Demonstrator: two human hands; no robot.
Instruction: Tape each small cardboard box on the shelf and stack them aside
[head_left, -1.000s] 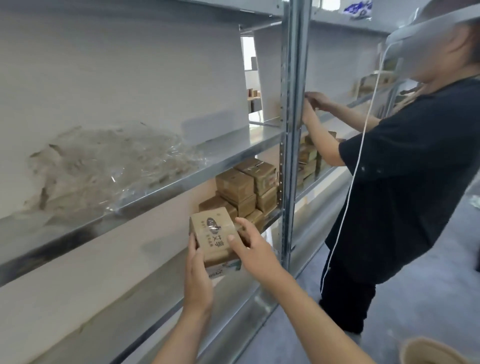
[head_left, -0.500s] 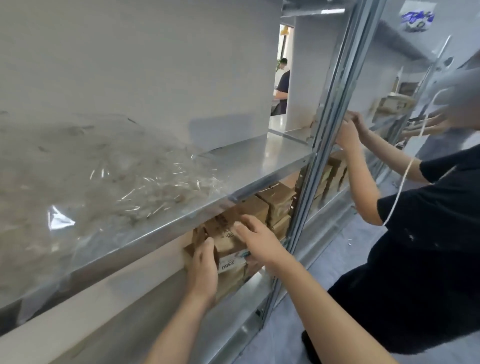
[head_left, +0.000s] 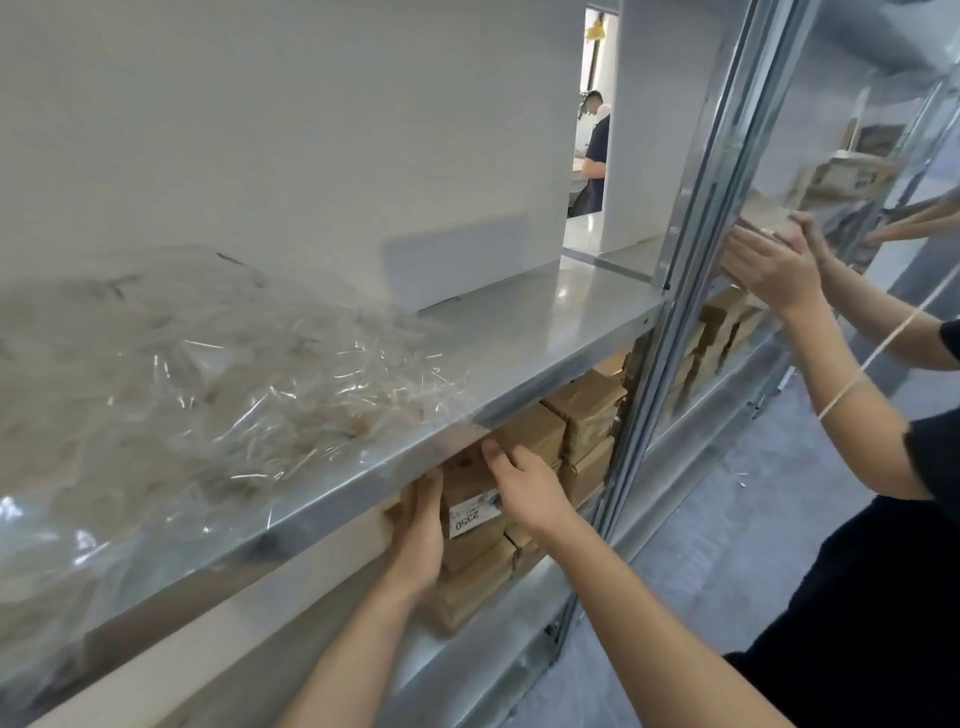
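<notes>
Metal shelving (head_left: 519, 353) runs along a white wall, w/ a crumpled heap of clear plastic wrap (head_left: 197, 374) on the upper shelf. Underneath, on the lower shelf, small brown cardboard boxes (head_left: 587, 415) are stacked a few high toward the upright post (head_left: 670, 291). Both hands are reaching under the upper shelf at one box (head_left: 470, 499), the one w/ a white label reading 2350. It sits on top of other boxes at the near end of the stack. Left hand (head_left: 418, 535) is flat against its left side, fingers straight-ish and pressed on the cardboard. Right hand (head_left: 524, 488) lies over the top right of it, fingers extended toward the back; can't tell if the thumb hooks round the edge. Box is squeezed between the two palms more than gripped. On the right another person (head_left: 883, 519) in a dark top has both hands up at the next shelf bay, pretty blurred. Someone else stands far off thru the doorway (head_left: 592, 130).
</notes>
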